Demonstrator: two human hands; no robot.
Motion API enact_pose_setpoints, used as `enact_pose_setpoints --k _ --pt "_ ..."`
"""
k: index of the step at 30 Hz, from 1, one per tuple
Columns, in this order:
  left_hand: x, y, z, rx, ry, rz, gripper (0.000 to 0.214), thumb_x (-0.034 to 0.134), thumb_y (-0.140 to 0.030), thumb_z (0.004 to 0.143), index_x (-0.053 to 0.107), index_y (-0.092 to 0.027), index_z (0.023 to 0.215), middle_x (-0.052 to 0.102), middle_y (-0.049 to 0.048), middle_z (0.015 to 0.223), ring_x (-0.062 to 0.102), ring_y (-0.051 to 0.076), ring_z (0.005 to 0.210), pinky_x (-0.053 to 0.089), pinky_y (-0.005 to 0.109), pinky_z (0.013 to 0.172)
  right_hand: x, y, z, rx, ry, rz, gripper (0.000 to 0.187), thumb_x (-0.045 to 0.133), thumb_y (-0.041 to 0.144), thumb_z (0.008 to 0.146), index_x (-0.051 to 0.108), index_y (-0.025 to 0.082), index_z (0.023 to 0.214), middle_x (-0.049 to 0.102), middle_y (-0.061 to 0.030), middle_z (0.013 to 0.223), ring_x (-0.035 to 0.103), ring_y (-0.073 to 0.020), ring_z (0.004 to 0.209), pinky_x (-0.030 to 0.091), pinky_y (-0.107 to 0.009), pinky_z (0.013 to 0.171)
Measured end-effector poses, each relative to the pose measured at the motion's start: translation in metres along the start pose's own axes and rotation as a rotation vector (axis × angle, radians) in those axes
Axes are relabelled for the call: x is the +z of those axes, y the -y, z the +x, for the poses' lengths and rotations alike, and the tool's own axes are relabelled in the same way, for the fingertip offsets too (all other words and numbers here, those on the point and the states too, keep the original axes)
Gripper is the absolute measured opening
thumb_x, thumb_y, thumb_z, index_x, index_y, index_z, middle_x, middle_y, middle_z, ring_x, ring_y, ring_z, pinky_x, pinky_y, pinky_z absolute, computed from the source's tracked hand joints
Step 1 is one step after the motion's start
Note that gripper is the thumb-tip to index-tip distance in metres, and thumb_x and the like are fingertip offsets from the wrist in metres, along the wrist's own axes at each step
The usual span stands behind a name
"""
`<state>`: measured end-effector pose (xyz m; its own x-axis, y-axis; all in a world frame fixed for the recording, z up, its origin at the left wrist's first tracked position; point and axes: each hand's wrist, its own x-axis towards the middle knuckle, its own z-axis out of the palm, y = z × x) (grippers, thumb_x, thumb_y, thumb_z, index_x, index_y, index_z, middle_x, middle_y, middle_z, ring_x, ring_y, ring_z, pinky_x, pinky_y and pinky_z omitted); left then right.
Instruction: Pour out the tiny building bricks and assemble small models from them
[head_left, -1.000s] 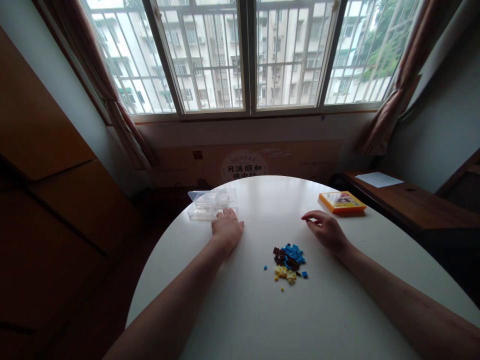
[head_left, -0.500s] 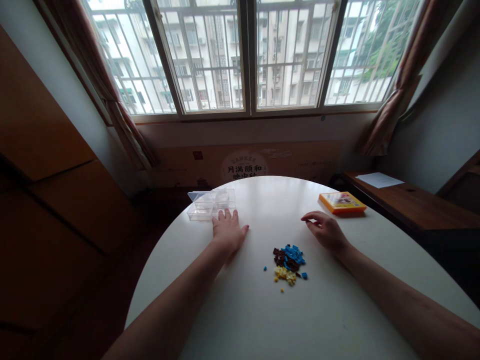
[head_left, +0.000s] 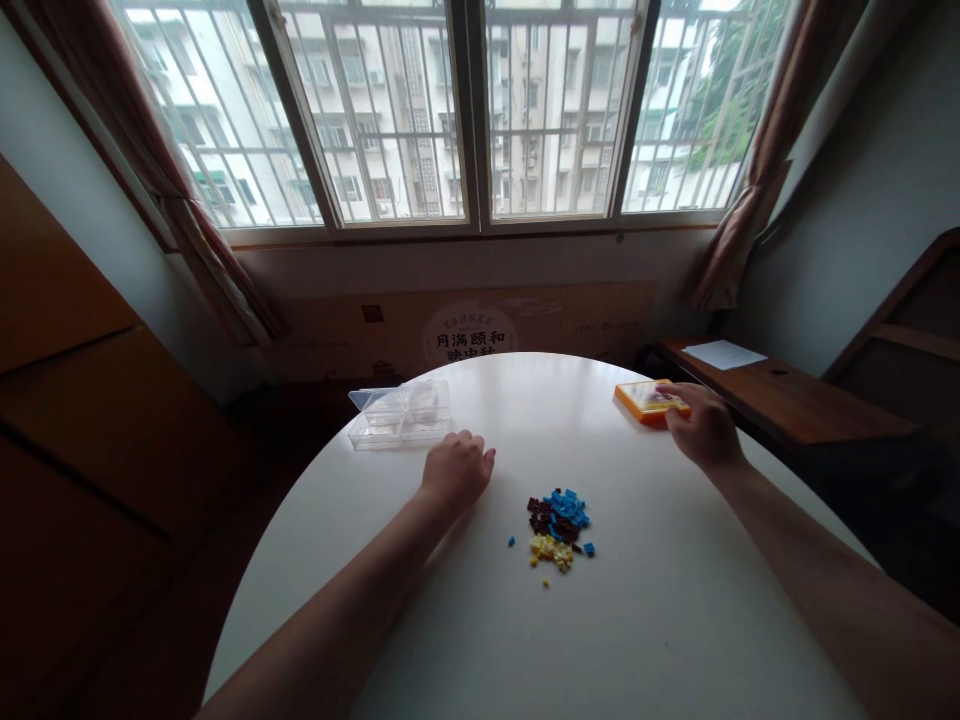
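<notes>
My right hand [head_left: 703,430] reaches to the far right of the round white table [head_left: 675,620]. Its fingers are closed over the near right end of a flat orange box [head_left: 639,400] with a picture on the lid. My left hand [head_left: 456,468] rests on the table with its fingers curled under and nothing in them, just short of a clear plastic compartment box [head_left: 401,412]. Between my arms lies a small heap of tiny blue, dark brown and yellow bricks [head_left: 556,518], with a few strays beside it.
A low wooden bench [head_left: 795,405] with a white sheet of paper [head_left: 724,354] stands right of the table. A printed cardboard panel [head_left: 465,335] leans under the barred window. Wooden cabinets [head_left: 90,420] fill the left side. Curtains hang at both window ends.
My right hand has moved from the table's middle out to the orange box and closed on it. My left hand's fingers have curled in from flat. The view has shifted slightly right.
</notes>
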<state>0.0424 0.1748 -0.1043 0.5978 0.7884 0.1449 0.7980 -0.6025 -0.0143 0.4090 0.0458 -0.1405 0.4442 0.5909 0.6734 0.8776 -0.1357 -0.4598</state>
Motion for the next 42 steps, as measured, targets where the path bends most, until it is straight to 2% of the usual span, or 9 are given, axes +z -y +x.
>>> enact_pose_setpoints --k 2,5,8,11,16,25,29,33,42 --pt "0.002 0.0 0.002 0.039 0.006 -0.035 0.035 0.042 -0.037 0.097 0.069 -0.016 0.091 0.069 0.0124 0.094 0.065 0.025 0.089 0.048 0.036 0.081 0.0 -0.021 0.0 0.072 0.018 -0.088 0.051 0.049 0.016 0.076 0.065 0.014 0.124 0.061 -0.0151 0.127 0.053 -0.0323 0.121 0.038 -0.049 0.109" --pt "0.005 0.003 0.004 0.099 -0.008 -0.095 0.033 0.041 -0.033 0.097 0.069 -0.015 0.093 0.068 0.0125 0.095 0.064 0.026 0.092 0.049 0.037 0.083 0.011 -0.042 -0.005 0.177 0.097 -0.195 0.059 0.053 0.015 0.072 0.062 0.016 0.13 0.059 -0.0164 0.13 0.054 -0.0343 0.121 0.041 -0.05 0.106" --pt "0.008 0.003 0.005 0.223 0.005 -0.184 0.036 0.037 -0.032 0.1 0.065 -0.017 0.115 0.066 0.0116 0.116 0.059 0.023 0.111 0.044 0.036 0.099 0.022 -0.05 -0.009 0.246 0.17 -0.277 0.061 0.056 0.019 0.074 0.06 0.019 0.135 0.053 -0.0179 0.137 0.049 -0.0381 0.127 0.04 -0.055 0.104" --pt "0.013 -0.003 0.003 0.391 0.086 -0.275 0.042 0.036 -0.036 0.101 0.055 -0.021 0.135 0.055 0.0081 0.142 0.046 0.021 0.133 0.031 0.036 0.114 0.026 -0.049 -0.01 0.283 0.212 -0.339 0.057 0.055 0.024 0.079 0.058 0.021 0.136 0.048 -0.0177 0.144 0.04 -0.041 0.134 0.035 -0.062 0.106" --pt "0.017 -0.021 0.0 0.586 0.218 -0.387 0.049 0.031 -0.047 0.102 0.048 -0.026 0.144 0.043 0.006 0.153 0.033 0.024 0.144 0.021 0.046 0.12 0.025 -0.039 -0.009 0.288 0.255 -0.401 0.053 0.048 0.027 0.086 0.057 0.021 0.138 0.045 -0.017 0.147 0.032 -0.0424 0.139 0.03 -0.068 0.103" --pt "0.013 -0.049 -0.008 0.799 0.289 -0.565 0.062 0.041 -0.061 0.094 0.047 -0.025 0.144 0.046 0.0087 0.151 0.037 0.028 0.142 0.02 0.049 0.12 0.029 -0.004 -0.012 0.129 0.294 -0.43 0.045 0.048 0.027 0.087 0.061 0.026 0.131 0.056 -0.0106 0.134 0.047 -0.0304 0.123 0.03 -0.053 0.106" --pt "0.011 -0.059 -0.013 0.844 0.273 -0.645 0.063 0.046 -0.06 0.093 0.05 -0.021 0.141 0.051 0.0119 0.146 0.042 0.03 0.138 0.023 0.049 0.119 0.029 0.006 -0.014 0.068 0.291 -0.431 0.045 0.049 0.027 0.087 0.062 0.023 0.13 0.057 -0.0125 0.13 0.05 -0.0313 0.117 0.032 -0.05 0.103" --pt "0.01 -0.064 -0.019 0.891 0.244 -0.684 0.06 0.047 -0.057 0.093 0.054 -0.017 0.137 0.057 0.0131 0.14 0.048 0.028 0.133 0.031 0.041 0.116 0.027 0.009 -0.017 0.015 0.285 -0.405 0.044 0.05 0.025 0.087 0.063 0.02 0.129 0.059 -0.0136 0.125 0.051 -0.031 0.114 0.035 -0.046 0.1" --pt "-0.002 -0.072 -0.048 0.961 0.255 -0.754 0.051 0.049 -0.048 0.093 0.06 -0.016 0.13 0.062 0.0137 0.133 0.055 0.027 0.126 0.037 0.038 0.113 0.023 0.033 -0.032 -0.167 0.295 -0.24 0.042 0.05 0.018 0.087 0.066 0.018 0.125 0.061 -0.0127 0.111 0.053 -0.0281 0.106 0.043 -0.041 0.098"
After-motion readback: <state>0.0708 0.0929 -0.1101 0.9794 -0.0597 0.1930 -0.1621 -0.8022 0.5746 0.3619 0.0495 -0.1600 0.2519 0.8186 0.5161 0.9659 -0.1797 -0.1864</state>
